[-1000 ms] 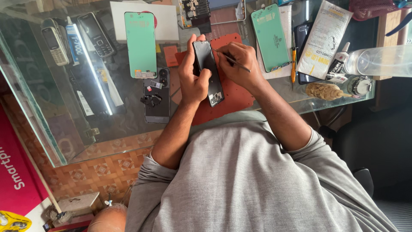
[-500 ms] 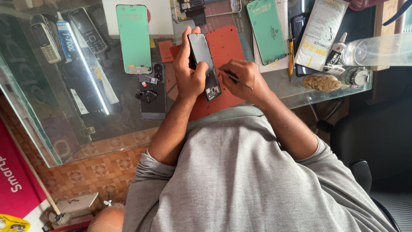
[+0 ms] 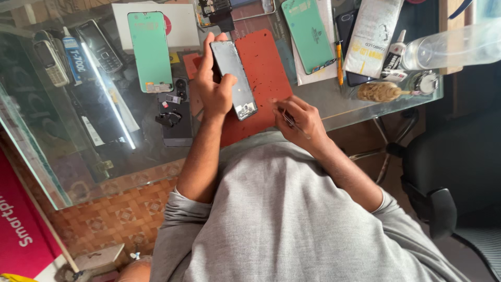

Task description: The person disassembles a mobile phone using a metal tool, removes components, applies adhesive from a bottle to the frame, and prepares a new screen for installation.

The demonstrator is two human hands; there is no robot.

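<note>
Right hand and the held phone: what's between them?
Only bare red mat separates the right hand from the phone in the left hand, seen in the head view.

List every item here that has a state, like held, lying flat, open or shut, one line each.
left hand: gripping the phone
phone: held up, tilted above the red mat
right hand: closed on a thin tool
thin tool: held, apart from the phone
red mat: lying flat on the glass table
green panels: lying flat
clear bottle: on its side
</note>
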